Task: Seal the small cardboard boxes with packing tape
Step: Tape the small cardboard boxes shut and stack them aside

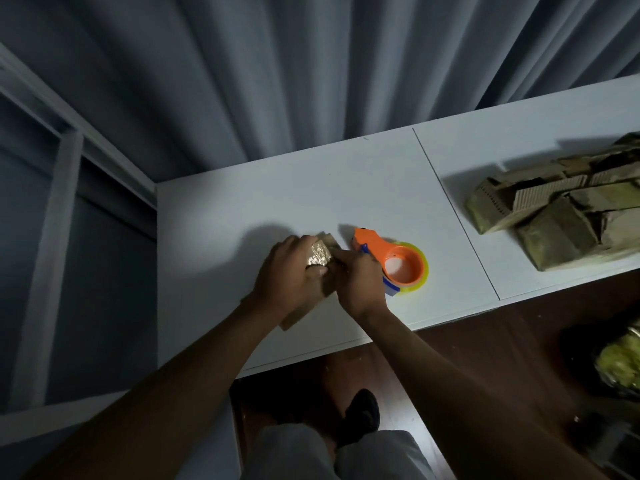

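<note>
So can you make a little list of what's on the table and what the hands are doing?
box: small cardboard box on the white table, shiny tape on its top
left hand: left hand holds the box down from above
right hand: right hand pinches at the box's taped top
dispenser: orange tape dispenser lies on the table just right of the hands
pile: flat cardboard pile at the table's right end

The tape dispenser [398, 261] is sitting just beside my right hand [360, 285], blocking that side. Bare desk [311, 188] is lying open ahead and leftward; piled cardboard [554, 209] is crowding the far right.
</note>
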